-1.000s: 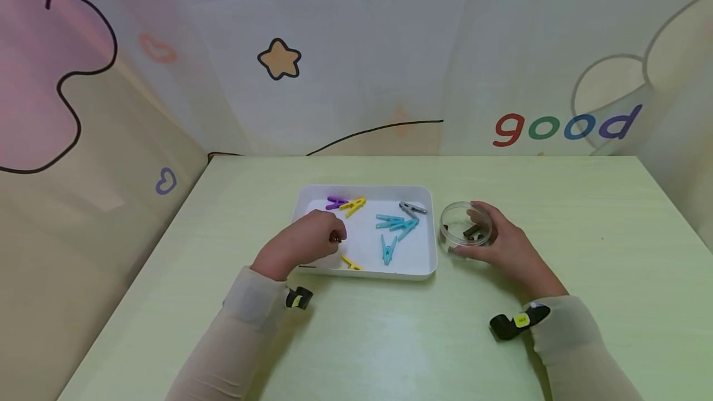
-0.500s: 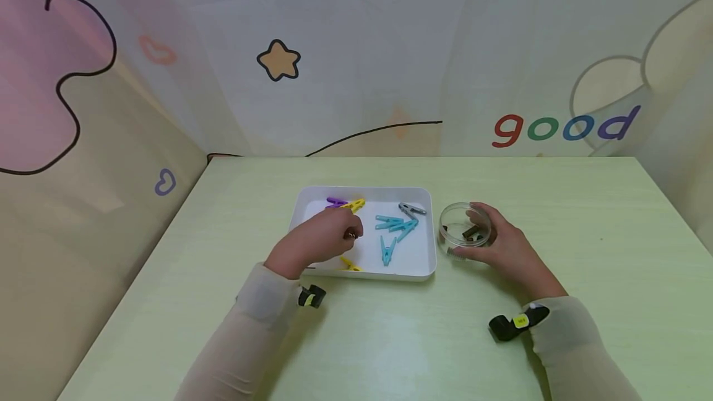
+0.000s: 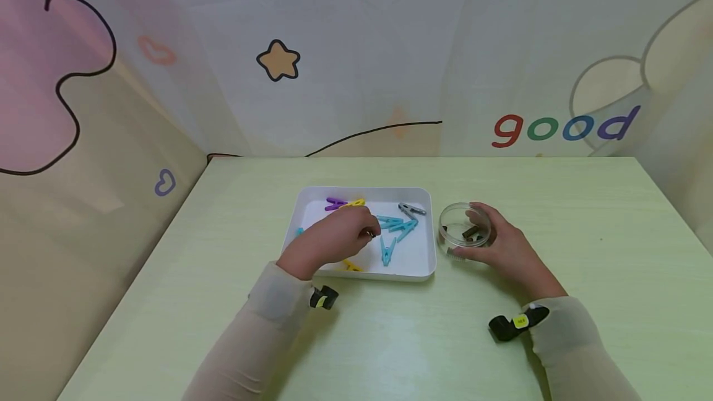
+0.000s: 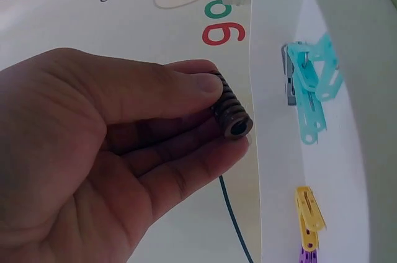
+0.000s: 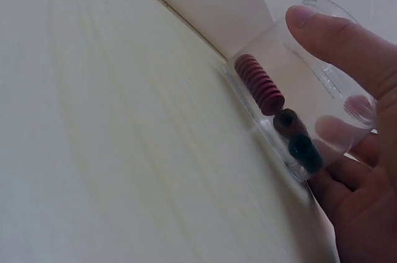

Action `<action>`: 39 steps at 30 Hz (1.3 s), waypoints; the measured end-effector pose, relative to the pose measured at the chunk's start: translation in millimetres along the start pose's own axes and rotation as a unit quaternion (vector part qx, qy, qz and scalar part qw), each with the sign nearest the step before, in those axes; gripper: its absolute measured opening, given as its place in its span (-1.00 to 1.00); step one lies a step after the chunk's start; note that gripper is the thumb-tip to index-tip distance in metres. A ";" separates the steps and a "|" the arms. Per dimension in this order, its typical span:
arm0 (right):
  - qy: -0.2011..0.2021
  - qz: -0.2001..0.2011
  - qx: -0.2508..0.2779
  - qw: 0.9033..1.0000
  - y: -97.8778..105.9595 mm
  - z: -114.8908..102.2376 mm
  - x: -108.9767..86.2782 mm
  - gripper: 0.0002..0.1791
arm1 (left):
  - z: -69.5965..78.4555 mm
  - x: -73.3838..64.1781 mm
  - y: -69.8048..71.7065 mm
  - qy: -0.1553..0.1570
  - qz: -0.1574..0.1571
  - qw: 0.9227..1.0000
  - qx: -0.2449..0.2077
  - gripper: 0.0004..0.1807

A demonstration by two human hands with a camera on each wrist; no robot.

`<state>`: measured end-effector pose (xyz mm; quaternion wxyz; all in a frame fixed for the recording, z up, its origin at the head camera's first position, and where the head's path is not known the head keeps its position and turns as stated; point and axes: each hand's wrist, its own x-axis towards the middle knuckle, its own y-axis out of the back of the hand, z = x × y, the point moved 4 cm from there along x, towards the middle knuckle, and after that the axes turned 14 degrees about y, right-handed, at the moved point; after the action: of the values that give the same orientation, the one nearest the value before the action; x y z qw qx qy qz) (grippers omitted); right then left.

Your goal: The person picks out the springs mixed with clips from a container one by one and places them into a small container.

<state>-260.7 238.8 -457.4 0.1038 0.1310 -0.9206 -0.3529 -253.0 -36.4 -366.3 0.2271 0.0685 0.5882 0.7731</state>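
My left hand (image 3: 337, 234) is over the white tray (image 3: 412, 274), pinching a dark brown coil spring (image 4: 232, 111) between thumb and fingers. On the right, my right hand (image 3: 504, 243) grips a clear round jar (image 3: 453, 218) standing on the table beside the tray. Through its wall, the right wrist view shows a red coil spring (image 5: 259, 84), a brown one (image 5: 287, 121) and a dark green one (image 5: 305, 152) lying at the bottom. In the tray lie light blue clothespins (image 3: 388, 252), a grey one (image 3: 412, 209), yellow ones (image 3: 352, 266) and a purple one (image 3: 334, 202).
The pale green table (image 3: 390, 339) reaches back to a printed cloth backdrop (image 3: 356, 67). Part of another light blue clothespin (image 3: 299, 231) shows at the tray's left side, behind my left wrist. Black wrist cameras (image 3: 504, 328) sit on both sleeves.
My left hand has moved to the right across the tray with the spring, uncovering a bit of light blue at the tray's left. The right hand and jar have stayed in place.
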 end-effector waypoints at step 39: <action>0.003 -0.004 0.017 1.000 0.6 -1.7 -0.6 0.14 | 44.9 17.0 2.7 -0.042 0.019 0.998 0.037 -0.77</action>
<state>-259.7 238.4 -455.8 0.1029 0.1370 -0.9257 -0.3373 -252.1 9.9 -353.1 0.2343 0.1201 0.6053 0.7512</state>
